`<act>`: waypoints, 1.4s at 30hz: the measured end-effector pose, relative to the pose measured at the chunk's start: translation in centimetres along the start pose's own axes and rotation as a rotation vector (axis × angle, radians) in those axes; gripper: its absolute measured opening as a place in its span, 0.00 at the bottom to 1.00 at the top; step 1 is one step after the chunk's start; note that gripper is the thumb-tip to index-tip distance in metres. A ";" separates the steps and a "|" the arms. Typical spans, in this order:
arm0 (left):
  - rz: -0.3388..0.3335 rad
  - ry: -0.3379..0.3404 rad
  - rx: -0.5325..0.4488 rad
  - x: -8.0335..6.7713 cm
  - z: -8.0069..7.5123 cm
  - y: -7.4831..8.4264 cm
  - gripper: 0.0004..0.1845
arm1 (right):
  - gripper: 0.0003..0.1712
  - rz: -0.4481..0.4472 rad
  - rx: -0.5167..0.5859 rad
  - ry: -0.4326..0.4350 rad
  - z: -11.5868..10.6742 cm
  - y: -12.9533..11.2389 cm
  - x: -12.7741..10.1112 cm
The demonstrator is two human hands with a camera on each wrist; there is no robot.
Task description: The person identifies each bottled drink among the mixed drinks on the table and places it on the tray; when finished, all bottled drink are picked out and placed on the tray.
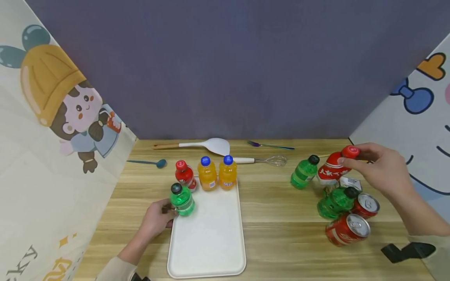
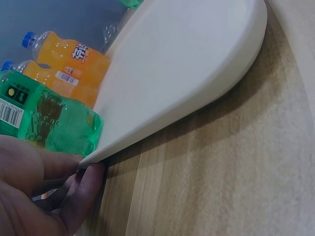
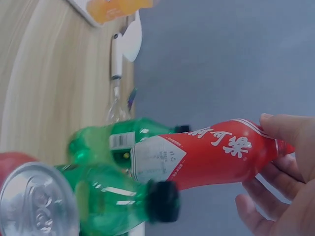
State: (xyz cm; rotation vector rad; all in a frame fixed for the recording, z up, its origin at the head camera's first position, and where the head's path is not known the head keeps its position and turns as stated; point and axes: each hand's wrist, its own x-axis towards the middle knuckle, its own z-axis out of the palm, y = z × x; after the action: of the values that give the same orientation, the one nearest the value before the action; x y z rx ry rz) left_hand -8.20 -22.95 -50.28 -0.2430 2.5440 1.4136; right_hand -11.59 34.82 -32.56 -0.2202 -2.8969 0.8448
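Observation:
My left hand point(image 1: 168, 214) holds the base of a green bottle point(image 1: 182, 200) that stands at the left rim of the white tray point(image 1: 211, 238). In the left wrist view the same green bottle point(image 2: 49, 120) lies against my palm, with my fingers point(image 2: 81, 189) at the rim of the tray point(image 2: 182, 73). My right hand point(image 1: 349, 158) grips a red bottle point(image 1: 332, 168) by its neck and cap, tilted above the table at the right. In the right wrist view my fingers point(image 3: 290, 132) curl round the red bottle point(image 3: 211, 157).
A red bottle point(image 1: 185, 176) and two orange bottles point(image 1: 207, 173) stand at the tray's far end. Two green bottles point(image 1: 304, 171) and two red cans point(image 1: 347, 229) sit near my right hand. A spatula point(image 1: 207, 145), whisk point(image 1: 267, 160), fork point(image 1: 270, 146) and blue spoon point(image 1: 151, 162) lie along the back.

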 end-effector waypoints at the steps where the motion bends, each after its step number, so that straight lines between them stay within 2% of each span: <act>1: 0.003 0.000 -0.002 0.0 0.0 0.0 0.24 | 0.39 0.004 0.004 0.005 -0.1 -0.3 -0.2; 5: 0.011 -0.001 -0.010 0.0 0.0 -0.1 0.23 | 0.37 -0.004 0.037 0.036 -0.4 -1.7 -0.9; 11: 0.007 -0.004 -0.012 -0.1 0.0 -0.1 0.23 | 0.31 -0.061 0.169 0.029 -0.2 -4.5 -1.8; 17: 0.029 -0.003 -0.014 -0.2 -0.1 0.1 0.20 | 0.28 -0.126 0.225 -0.002 1.2 -7.6 -2.4; 22: 0.016 -0.004 -0.012 -0.2 -0.1 0.2 0.21 | 0.29 -0.186 0.255 -0.040 2.8 -10.2 -2.6; 27: 0.000 -0.006 -0.015 0.0 -0.1 0.2 0.23 | 0.26 -0.275 0.313 -0.122 5.1 -12.8 -2.9; 34: -0.006 -0.013 -0.021 0.0 -0.2 0.2 0.24 | 0.23 -0.345 0.336 -0.204 9.4 -15.7 -3.0; 42: -0.005 -0.011 -0.011 0.0 -0.1 0.2 0.24 | 0.22 -0.362 0.451 -0.296 14.9 -18.3 -3.7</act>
State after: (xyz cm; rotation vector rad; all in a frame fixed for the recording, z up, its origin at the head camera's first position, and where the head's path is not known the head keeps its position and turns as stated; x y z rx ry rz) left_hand -8.26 -22.91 -50.10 -0.2417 2.5260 1.4231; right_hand -12.12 11.12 -35.40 0.4914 -2.7504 1.5141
